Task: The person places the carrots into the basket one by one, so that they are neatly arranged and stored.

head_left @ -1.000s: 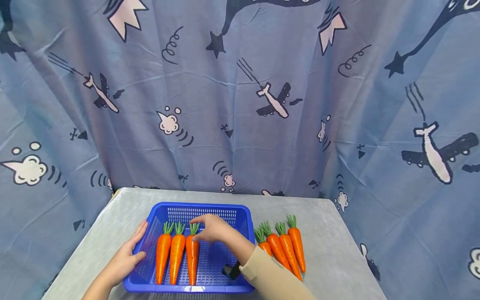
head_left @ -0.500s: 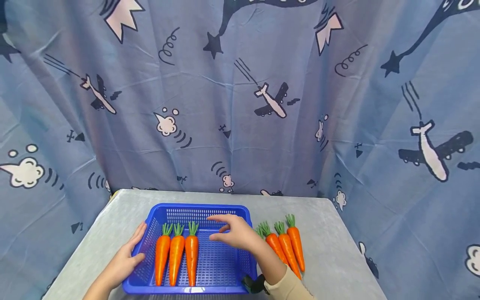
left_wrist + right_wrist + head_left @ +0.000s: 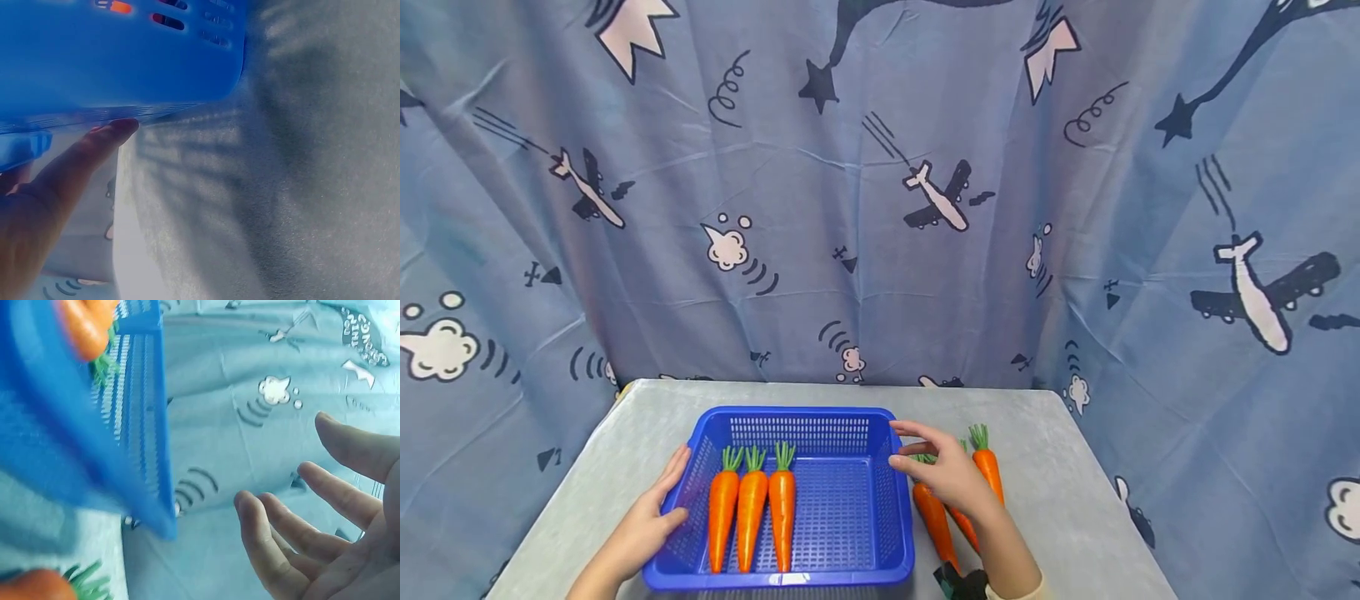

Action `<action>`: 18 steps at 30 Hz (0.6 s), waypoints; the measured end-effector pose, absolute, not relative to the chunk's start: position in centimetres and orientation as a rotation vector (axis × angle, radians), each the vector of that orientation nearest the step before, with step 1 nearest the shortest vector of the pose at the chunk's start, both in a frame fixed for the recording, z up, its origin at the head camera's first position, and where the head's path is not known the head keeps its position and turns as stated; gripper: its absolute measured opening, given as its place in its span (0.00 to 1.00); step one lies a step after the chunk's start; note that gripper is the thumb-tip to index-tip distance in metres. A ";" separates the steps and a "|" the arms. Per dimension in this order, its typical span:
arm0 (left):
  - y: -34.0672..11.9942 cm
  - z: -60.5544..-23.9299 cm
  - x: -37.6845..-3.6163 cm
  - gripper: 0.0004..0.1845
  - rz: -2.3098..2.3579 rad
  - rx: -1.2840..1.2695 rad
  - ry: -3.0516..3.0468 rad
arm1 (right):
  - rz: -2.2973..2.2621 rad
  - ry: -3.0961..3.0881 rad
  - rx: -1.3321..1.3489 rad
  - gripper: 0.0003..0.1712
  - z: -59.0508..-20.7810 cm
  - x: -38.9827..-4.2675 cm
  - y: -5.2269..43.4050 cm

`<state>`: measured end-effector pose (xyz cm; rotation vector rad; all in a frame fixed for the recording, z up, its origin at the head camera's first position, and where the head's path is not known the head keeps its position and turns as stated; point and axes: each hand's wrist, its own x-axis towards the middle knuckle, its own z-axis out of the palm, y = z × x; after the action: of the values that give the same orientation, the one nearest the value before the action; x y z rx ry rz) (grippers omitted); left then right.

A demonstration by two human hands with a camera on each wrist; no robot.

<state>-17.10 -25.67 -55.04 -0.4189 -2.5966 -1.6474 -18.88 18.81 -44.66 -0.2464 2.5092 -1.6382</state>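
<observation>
My left hand (image 3: pixel 643 517) holds the left side of a blue plastic basket (image 3: pixel 778 579). Its thumb lies over the rim, and its other fingers stretch along the outside wall; in the left wrist view a finger (image 3: pixel 94 150) touches that wall. Three orange carrots with green tops lie side by side in the left half of the basket; the middle carrot (image 3: pixel 752 517) is upright to my view. My right hand (image 3: pixel 951 475) hovers over the basket's right edge with parted fingers and nothing between them. Below it are loose carrots (image 3: pixel 934 521), partly hidden by the hand and forearm.
The grey-white table (image 3: pixel 1075 517) extends beyond the basket on both sides. One more carrot (image 3: pixel 988 471) lies farthest right. A patterned blue curtain (image 3: pixel 880 275) hangs behind the table. A black wrist device (image 3: pixel 962 583) sits below the right hand.
My right hand has left the top of the third carrot and moved right, out of the basket to above the loose carrots. The left hand has stayed at the basket's side.
</observation>
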 end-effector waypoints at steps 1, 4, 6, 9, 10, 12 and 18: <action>-25.7 -55.0 -17.1 0.46 -1.650 -0.423 -2.595 | -1.648 2.525 -0.228 0.31 -44.9 -18.9 19.2; -25.8 -55.1 -17.2 0.47 -1.657 -0.430 -2.591 | -1.694 2.552 -0.199 0.29 -46.0 -18.9 20.4; -25.8 -55.2 -17.3 0.47 -1.665 -0.428 -2.592 | -1.722 2.569 -0.164 0.27 -46.8 -18.9 21.4; -25.8 -55.2 -17.4 0.47 -1.652 -0.436 -2.584 | -1.752 2.585 -0.090 0.26 -47.9 -19.1 22.9; -25.8 -55.2 -17.4 0.47 -1.638 -0.438 -2.584 | -1.757 2.590 -0.049 0.26 -48.3 -19.1 23.4; -25.8 -55.1 -17.4 0.47 -1.621 -0.446 -2.580 | -1.746 2.629 0.002 0.27 -49.0 -19.3 24.3; -25.8 -54.9 -17.3 0.46 -1.641 -0.453 -2.579 | -1.640 2.827 0.175 0.30 -50.9 -19.2 26.8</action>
<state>-17.29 -25.77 -54.91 -0.4528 -2.5793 -1.6410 -19.18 26.85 -50.89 0.1753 2.8266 -1.6401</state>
